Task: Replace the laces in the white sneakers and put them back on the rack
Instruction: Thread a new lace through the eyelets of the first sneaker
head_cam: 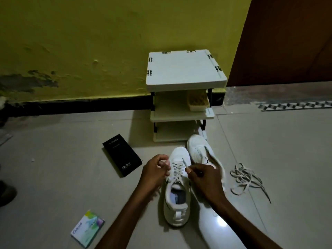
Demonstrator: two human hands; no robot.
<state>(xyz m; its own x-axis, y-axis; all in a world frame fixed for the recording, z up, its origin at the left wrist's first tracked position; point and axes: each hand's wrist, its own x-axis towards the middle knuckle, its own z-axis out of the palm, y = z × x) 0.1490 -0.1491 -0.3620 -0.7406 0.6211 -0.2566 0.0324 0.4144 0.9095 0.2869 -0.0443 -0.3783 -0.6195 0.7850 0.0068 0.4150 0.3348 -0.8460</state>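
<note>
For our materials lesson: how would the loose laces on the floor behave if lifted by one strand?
The loose laces would probably flop and dangle: they lie in limp, tangled loops. Likely light, as the strands look thin and flat. The tangle may lift as one clump.

far sneaker [196, 148] half hidden, tray [196, 108] contents blurred
</note>
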